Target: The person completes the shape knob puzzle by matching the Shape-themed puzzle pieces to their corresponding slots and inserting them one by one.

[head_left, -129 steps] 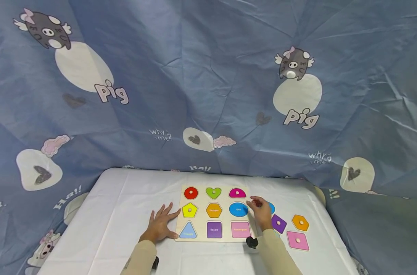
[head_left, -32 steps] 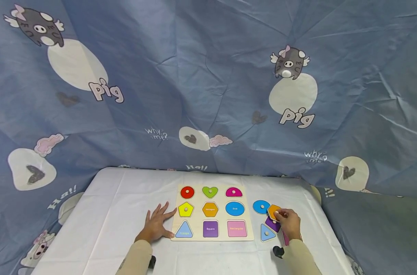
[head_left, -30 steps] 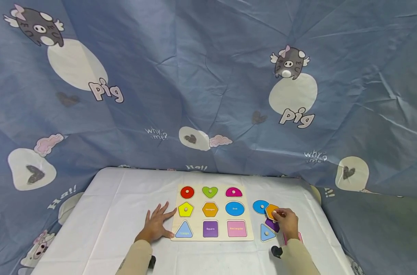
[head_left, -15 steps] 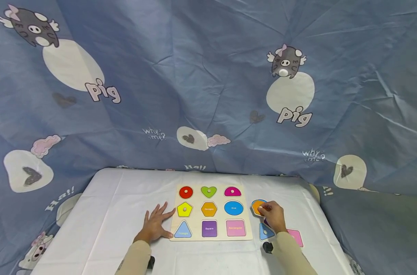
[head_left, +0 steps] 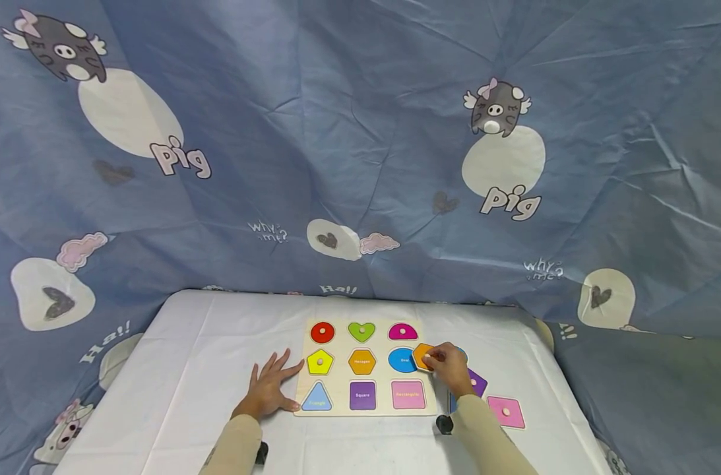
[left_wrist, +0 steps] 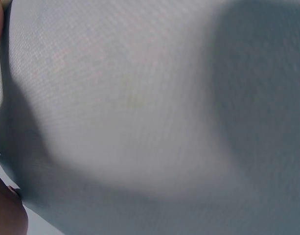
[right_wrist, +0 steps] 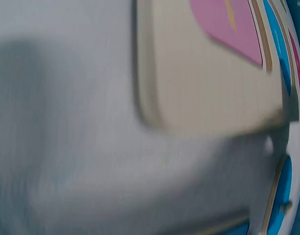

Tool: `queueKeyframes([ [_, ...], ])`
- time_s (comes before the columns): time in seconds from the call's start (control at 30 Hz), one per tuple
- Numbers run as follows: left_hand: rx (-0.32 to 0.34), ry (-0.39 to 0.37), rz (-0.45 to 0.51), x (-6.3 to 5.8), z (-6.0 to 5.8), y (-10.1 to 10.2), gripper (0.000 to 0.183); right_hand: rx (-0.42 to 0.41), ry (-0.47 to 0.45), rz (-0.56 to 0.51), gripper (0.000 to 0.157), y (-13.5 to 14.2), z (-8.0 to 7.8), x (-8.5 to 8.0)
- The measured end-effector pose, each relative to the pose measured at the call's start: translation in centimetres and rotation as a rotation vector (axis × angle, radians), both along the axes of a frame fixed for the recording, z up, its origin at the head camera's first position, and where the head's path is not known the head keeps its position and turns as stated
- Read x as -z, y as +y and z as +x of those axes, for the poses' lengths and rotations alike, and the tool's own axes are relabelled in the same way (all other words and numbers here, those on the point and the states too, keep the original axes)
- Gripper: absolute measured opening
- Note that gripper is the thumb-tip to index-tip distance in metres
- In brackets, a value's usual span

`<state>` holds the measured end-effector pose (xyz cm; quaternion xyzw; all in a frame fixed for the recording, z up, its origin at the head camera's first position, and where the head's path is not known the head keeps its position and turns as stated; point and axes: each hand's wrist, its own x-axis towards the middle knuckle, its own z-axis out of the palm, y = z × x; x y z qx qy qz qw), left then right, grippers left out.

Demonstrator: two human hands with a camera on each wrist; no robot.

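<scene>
My right hand (head_left: 452, 371) pinches an orange hexagon puzzle piece (head_left: 420, 356) by its knob, over the right edge of a wooden shape puzzle board (head_left: 384, 376). The piece overlaps the blue slot (head_left: 400, 360) marked Oval in the head view. Fingers spread, my left hand (head_left: 268, 389) lies at the board's left edge. Knobbed pieces sit in the board: red circle (head_left: 322, 336), green heart (head_left: 362, 336), magenta semicircle (head_left: 403, 335) and yellow pentagon (head_left: 324, 356). Bare slots show a hexagon (head_left: 362, 366), triangle (head_left: 317, 396), square (head_left: 363, 402) and rectangle (head_left: 407, 401).
Right of the board lie a purple square piece (head_left: 479, 385) and a pink rectangle piece (head_left: 506, 412). The right arm partly hides the blue triangle piece (head_left: 452, 402); the blue oval piece (right_wrist: 285, 196) shows in the right wrist view. White cloth (head_left: 229, 343) covers the table.
My right hand has carried the orange hexagon piece leftward from the loose pieces, past the blue oval piece, to above the board's right edge. My left hand keeps its place.
</scene>
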<state>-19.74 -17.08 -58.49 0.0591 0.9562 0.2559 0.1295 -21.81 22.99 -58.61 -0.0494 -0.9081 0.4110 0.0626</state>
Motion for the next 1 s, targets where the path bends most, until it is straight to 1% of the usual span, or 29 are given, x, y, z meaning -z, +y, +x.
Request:
queueKeyframes([
  [0.17,0.001,-0.009,-0.001,0.0,0.0,-0.1,0.094,-0.035,0.002,0.01,0.008,-1.8,-0.5,0.0],
  [0.37,0.001,-0.001,0.003,0.1,-0.1,-0.2,0.095,-0.107,-0.002,0.038,0.007,-4.0,-0.9,-0.1],
  [0.5,0.004,-0.002,0.006,0.1,-0.1,-0.2,0.095,-0.145,-0.019,0.033,0.007,-5.3,-1.0,-0.4],
  [0.7,-0.006,-0.012,0.0,0.1,-0.1,-0.2,0.095,-0.202,0.029,0.045,0.009,-7.0,-1.4,-0.3],
  [0.93,-0.008,-0.016,0.002,0.0,-0.1,-0.1,0.094,-0.239,0.037,-0.028,0.011,-8.7,-1.6,0.0],
  [1.0,-0.01,-0.022,0.002,0.0,-0.2,-0.1,0.094,-0.253,0.062,-0.027,0.012,-9.1,-1.6,0.2],
])
